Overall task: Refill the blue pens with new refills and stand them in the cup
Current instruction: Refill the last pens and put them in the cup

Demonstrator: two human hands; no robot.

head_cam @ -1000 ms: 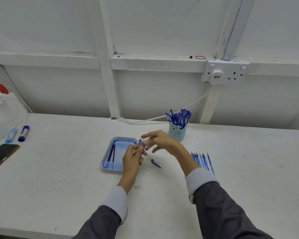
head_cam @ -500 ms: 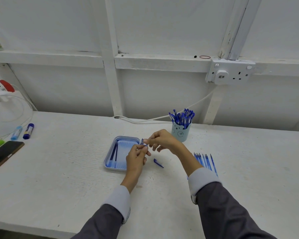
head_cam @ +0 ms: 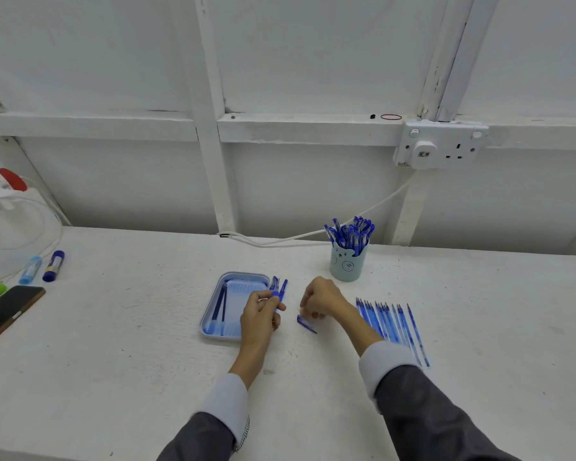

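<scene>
My left hand (head_cam: 259,316) grips a blue pen barrel (head_cam: 279,289) that points up and away, just right of the light blue tray (head_cam: 210,329). My right hand (head_cam: 320,299) hovers low over the table with its fingers curled down toward a small blue pen cap (head_cam: 306,324) lying between the hands; whether the fingertips touch it is unclear. A pale green cup (head_cam: 347,264) full of blue pens (head_cam: 350,231) stands behind the right hand. A row of several blue refills (head_cam: 391,324) lies to the right of my right wrist.
The tray holds several pale tubes and two dark blue ones. At the far left lie a dark phone (head_cam: 4,311), two glue sticks (head_cam: 42,266) and a white appliance with cords (head_cam: 10,207). A white cable (head_cam: 313,232) runs from the wall socket (head_cam: 441,144) behind the cup.
My hands have separated. The right hand left the pen and dropped toward the cap on the table. The left hand keeps holding the pen.
</scene>
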